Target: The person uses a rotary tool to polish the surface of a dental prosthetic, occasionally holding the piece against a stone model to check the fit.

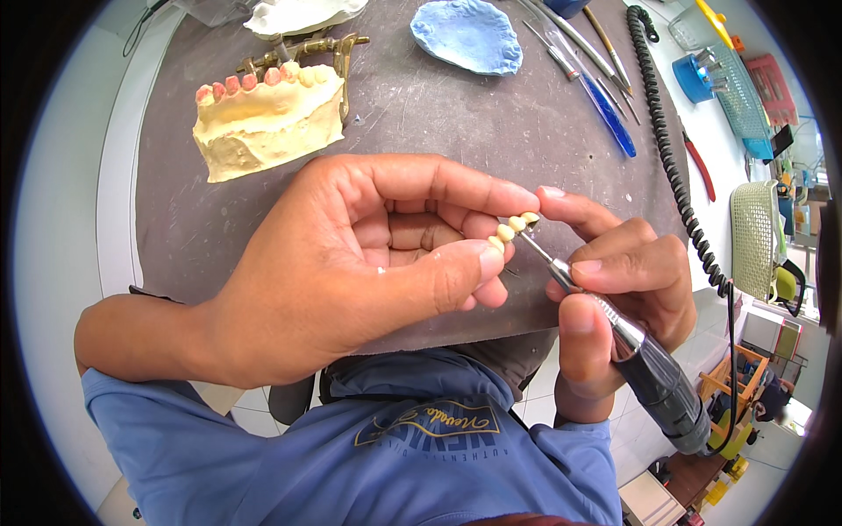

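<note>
Between the thumb and index finger of my left hand [351, 263] is a dental bridge [507, 232], a short row of several cream-coloured teeth. My right hand [627, 272] grips a dental handpiece [653, 373] with a silver nose and black body. Its thin bur points at the end tooth of the bridge, close to or touching a dark hollow there. My right index fingertip meets the left one beside that tooth. Beyond my left hand stands a yellow plaster dental model [267, 123] with red-coated tooth stumps, next to a brass articulator [342, 66].
A blue moulded piece [467, 37] lies at the far middle. Several slim tools, one a blue-handled knife [607, 118], lie to its right. The coiled black cord [671, 149] runs down the table's right side, past red-handled pliers [699, 165], a blue bur holder [695, 79] and baskets [754, 230].
</note>
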Demonstrator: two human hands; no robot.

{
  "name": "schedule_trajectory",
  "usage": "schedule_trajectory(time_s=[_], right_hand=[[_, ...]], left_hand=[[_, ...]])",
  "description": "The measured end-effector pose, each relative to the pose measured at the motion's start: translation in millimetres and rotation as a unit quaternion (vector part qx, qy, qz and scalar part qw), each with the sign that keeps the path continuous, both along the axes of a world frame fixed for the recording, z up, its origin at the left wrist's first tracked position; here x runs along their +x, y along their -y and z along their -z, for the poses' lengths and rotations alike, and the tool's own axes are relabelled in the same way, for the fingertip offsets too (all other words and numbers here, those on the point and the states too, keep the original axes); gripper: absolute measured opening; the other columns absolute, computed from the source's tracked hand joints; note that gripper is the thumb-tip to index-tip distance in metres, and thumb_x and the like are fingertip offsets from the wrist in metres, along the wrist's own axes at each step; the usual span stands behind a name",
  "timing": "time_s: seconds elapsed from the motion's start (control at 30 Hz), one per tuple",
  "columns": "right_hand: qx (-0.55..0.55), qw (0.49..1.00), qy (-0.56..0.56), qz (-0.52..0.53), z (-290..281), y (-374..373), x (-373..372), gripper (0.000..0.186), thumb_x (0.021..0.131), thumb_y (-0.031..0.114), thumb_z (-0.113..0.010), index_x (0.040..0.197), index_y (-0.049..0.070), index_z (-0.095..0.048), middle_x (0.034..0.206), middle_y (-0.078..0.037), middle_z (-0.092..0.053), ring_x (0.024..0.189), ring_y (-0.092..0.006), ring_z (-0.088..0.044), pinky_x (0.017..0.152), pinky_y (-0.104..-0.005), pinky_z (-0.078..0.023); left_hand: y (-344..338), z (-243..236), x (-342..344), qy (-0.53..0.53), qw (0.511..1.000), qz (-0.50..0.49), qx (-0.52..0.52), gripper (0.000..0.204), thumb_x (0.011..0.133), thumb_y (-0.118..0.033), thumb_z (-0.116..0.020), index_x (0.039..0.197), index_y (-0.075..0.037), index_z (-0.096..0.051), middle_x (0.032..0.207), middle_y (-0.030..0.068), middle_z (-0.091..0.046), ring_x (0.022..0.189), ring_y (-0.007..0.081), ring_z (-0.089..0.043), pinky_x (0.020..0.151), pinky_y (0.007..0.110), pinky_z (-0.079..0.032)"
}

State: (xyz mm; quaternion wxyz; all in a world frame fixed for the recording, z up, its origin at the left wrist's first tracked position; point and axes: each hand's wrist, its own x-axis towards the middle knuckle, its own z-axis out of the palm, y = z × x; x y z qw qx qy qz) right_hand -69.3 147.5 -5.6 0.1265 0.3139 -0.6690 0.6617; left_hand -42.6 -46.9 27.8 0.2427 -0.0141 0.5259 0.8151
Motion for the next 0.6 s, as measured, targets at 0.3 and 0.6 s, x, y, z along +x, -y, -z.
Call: schedule_trajectory(time_s=[0.3, 0.6], right_hand=[[-0.010, 1.000, 0.010, 0.008, -1.1, 1.0, 1.0, 0.021, 0.080, 0.020, -0.066, 0.083, 0.004, -0.052, 0.060, -0.005, -0.048, 0.055, -0.0109, -0.049, 0.083, -0.0548, -0.049], [0.001, 1.000, -0.006, 0.003, -0.5, 0.8, -0.6, 0.022, 0.080, 0.020, -0.067, 0.082, 0.004, -0.052, 0.061, -0.005, -0.048, 0.055, -0.0105, -0.049, 0.083, -0.0546, -0.050]], left_hand=[[0.5, 0.0, -0.3, 0.003, 1.000, 0.002, 0.001, 0.033, 0.087, -0.004, -0.057, 0.118, 0.005, -0.051, 0.097, 0.0073, -0.054, 0.083, 0.0108, -0.061, 0.077, 0.023, -0.052], [0.2, 0.8, -0.3, -0.001, 1.000, 0.003, 0.002, 0.033, 0.088, -0.004, -0.057, 0.119, 0.005, -0.051, 0.098, 0.0075, -0.056, 0.082, 0.0101, -0.061, 0.076, 0.022, -0.051]])
